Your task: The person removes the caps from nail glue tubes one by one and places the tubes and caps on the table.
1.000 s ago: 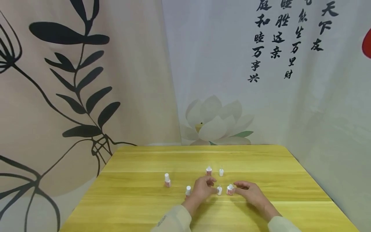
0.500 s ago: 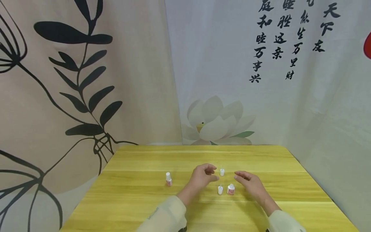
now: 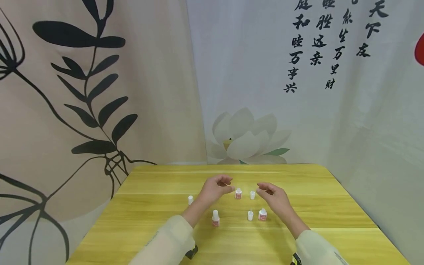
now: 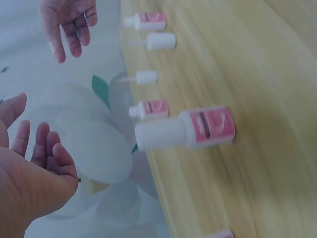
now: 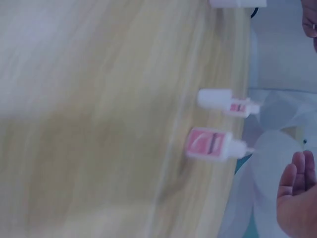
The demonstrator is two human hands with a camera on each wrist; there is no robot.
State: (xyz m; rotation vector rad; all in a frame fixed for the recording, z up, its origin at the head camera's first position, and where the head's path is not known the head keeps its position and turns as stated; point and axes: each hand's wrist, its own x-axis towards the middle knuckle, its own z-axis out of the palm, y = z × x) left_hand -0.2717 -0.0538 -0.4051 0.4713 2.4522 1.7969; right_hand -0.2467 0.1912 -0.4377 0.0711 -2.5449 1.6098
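Note:
My left hand (image 3: 214,189) hovers over the table with loosely bent fingers and holds nothing. Just right of its thumb stands an uncapped white bottle (image 3: 238,194) with a pink label. My right hand (image 3: 274,197), also holding nothing, is beside a white cap (image 3: 253,195) standing with its thin stem up. Nearer me are a second such cap (image 3: 250,215) and a second uncapped bottle (image 3: 262,214). A capped bottle (image 4: 208,126) is large in the left wrist view. Another capped bottle (image 3: 190,200) is partly hidden behind my left forearm.
The bottles and caps stand upright on a yellow wood-grain table (image 3: 159,235). Behind it hangs a curtain (image 3: 165,92) with printed plants, a lotus and black characters. Dark wrist straps show at both sleeves.
Both hands have risen and moved farther from me, the left also leftward. Its arm no longer covers the front capped bottle but partly covers the far-left one. Bottles and caps stay put.

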